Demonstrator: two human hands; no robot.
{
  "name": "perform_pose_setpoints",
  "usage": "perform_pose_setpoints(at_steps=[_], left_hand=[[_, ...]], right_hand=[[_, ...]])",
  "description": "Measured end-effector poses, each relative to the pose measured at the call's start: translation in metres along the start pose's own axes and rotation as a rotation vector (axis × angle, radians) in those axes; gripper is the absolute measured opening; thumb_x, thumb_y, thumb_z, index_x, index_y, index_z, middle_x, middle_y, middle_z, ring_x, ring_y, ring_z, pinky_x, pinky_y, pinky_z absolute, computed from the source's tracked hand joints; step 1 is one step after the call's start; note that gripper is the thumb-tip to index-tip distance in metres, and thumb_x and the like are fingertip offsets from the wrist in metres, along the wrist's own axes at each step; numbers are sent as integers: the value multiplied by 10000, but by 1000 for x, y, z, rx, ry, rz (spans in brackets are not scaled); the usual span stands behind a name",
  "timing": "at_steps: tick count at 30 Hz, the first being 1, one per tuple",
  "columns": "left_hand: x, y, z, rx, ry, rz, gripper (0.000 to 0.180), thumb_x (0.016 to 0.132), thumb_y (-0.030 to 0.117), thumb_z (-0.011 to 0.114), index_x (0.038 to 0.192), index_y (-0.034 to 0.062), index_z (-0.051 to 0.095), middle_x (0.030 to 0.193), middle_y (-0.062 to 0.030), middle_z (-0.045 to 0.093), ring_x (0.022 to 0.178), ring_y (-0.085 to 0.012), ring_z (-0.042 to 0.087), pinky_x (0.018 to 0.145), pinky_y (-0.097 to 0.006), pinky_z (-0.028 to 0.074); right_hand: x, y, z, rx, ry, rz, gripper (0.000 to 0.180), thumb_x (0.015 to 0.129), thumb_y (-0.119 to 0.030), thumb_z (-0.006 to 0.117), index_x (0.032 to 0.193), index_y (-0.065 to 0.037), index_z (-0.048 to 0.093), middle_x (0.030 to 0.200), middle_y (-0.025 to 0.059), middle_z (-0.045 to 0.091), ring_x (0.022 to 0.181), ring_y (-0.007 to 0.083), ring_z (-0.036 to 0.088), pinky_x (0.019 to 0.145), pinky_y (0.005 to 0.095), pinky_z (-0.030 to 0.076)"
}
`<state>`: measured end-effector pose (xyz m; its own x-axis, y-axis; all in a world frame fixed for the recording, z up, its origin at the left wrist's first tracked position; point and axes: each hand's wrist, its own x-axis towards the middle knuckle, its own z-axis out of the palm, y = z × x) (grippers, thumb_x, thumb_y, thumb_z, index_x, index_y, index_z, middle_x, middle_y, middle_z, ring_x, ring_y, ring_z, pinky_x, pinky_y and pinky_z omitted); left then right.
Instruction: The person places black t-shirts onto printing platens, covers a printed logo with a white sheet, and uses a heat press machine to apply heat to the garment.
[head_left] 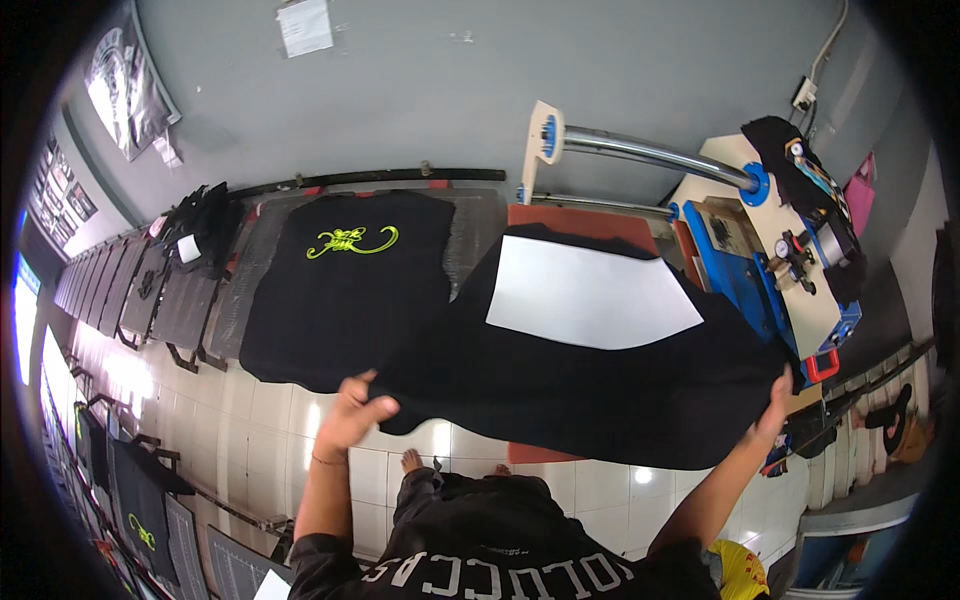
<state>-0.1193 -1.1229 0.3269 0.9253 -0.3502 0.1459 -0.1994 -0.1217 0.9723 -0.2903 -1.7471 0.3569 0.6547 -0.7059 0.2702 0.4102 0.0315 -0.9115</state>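
Note:
A black T-shirt (560,395) is stretched out in front of me, its far part over a red-orange pad (580,217). On the shirt's far half lies a blank white sheet (592,300). My left hand (350,415) is closed on the shirt's near left corner. At the near right corner, my right hand (770,408) grips the fabric with its fingers partly hidden behind it. The near edge sags between both hands. Just left, a second black T-shirt (345,290) with a yellow-green print (350,243) lies flat on a dark board.
A press machine (795,270) with blue parts, gauges and metal rails (650,155) stands at the right. A row of dark boards (110,280) runs along the left wall, dark cloth (195,235) heaped on some. Another rack with printed shirts (140,500) is at lower left.

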Motion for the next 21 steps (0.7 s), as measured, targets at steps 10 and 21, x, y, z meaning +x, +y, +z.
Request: perform_pose_setpoints(at_steps=[10,21], left_hand=[[104,127,-254,-303,501,162,296,993,266,586,1120,2,629,1038,-80,682,920,-138,644,851,-281,498],[260,86,-482,-267,403,74,347,965,343,626,1084,19,661,1022,-70,694,919,-165,638,848,-309,487]], right_hand=[[67,-73,366,36,-413,-76,404,955,-285,644,1233,7,612,1147,86,654,1019,180,631,902,306,486],[85,43,619,154,-308,13,167,974,-235,612,986,-72,648,1003,46,657,958,159,590,930,325,428]])
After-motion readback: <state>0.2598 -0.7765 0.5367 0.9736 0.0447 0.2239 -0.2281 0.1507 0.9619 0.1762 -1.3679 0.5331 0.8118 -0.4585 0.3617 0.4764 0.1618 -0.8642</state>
